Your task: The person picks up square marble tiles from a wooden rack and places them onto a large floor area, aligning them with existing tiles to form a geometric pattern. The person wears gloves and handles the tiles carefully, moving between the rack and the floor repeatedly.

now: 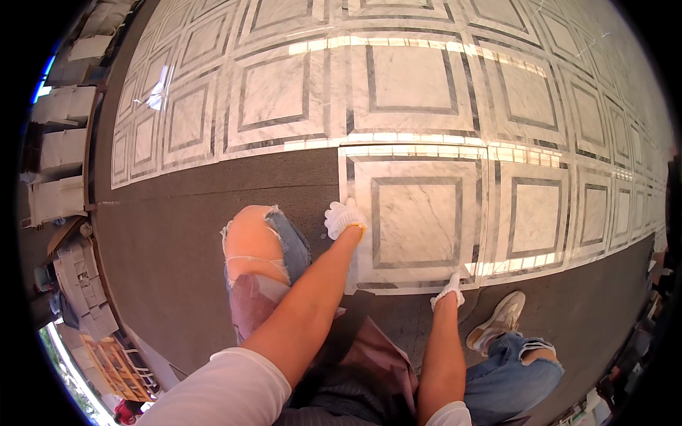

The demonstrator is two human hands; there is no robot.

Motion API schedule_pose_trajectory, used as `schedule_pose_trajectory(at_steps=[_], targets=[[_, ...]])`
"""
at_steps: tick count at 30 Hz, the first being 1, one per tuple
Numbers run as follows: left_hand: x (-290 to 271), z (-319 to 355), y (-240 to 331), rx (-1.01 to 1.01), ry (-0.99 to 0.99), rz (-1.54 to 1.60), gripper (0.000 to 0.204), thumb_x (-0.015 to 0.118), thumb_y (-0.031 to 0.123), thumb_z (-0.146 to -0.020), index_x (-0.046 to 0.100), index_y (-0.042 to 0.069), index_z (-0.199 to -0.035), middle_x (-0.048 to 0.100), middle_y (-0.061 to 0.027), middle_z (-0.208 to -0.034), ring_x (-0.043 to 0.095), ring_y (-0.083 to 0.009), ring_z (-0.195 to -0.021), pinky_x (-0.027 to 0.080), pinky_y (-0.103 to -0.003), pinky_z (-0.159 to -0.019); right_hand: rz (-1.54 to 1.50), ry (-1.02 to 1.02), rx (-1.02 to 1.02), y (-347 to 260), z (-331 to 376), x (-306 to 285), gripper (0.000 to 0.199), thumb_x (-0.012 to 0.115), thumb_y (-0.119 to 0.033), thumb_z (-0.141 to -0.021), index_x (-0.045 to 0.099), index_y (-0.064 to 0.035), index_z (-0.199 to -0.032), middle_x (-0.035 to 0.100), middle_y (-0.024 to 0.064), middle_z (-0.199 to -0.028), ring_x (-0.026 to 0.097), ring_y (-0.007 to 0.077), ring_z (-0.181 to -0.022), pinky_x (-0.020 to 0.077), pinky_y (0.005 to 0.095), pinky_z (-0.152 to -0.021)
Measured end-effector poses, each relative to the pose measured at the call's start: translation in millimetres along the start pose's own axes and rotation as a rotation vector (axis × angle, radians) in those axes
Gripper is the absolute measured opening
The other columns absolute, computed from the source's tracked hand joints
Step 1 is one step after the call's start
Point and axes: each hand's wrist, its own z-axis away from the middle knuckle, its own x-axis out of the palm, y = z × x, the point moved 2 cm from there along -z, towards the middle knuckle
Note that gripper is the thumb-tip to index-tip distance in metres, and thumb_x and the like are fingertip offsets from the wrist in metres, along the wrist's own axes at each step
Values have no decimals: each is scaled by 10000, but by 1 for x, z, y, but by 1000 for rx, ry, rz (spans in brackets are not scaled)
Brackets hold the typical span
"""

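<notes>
I kneel on a dark grey floor bed beside a square white marble tile with a grey inlaid frame. My left hand, in a white glove, rests with curled fingers on that tile's left edge near its upper corner. My right hand, also in a white glove, touches the tile's lower edge with its fingertips. My bare left knee shows through torn jeans just left of the left hand.
Laid marble tiles of the same pattern cover the floor beyond and to the right. Bare dark bed stretches left. Stacked pale slabs line the left edge, with a wooden pallet lower left. My shoe sits lower right.
</notes>
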Motion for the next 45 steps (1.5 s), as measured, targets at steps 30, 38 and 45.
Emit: schedule_pose_trajectory(at_steps=[30, 38, 45], targets=[[-4, 4, 8, 64, 63, 37, 556, 616, 482, -812, 558, 47, -1153, 563, -183, -1200, 580, -346, -1093, 482, -446, -904, -439, -493, 206, 24, -45, 10, 714, 575, -441, -845, 372, 11, -1358, 381, 167, -1409, 420, 362, -1227, 337, 492, -1012], [-7, 13, 10, 221, 33, -100, 544, 543, 510, -870, 534, 66, -1185, 543, -206, -1219, 556, -369, -1125, 471, -466, -915, -243, -396, 257, 18, -53, 2, 722, 543, -527, -830, 439, 20, -1290, 407, 176, -1329, 443, 375, -1128, 314, 624, -810], [1, -3, 7, 211, 18, -109, 558, 535, 492, -866, 532, 29, -1179, 558, -226, -1213, 565, -375, -1119, 466, -459, -930, -279, -263, 235, 8, -24, -6, 608, 654, -412, -809, 528, 29, -1207, 562, 158, -1250, 611, 332, -991, 479, 514, -781]])
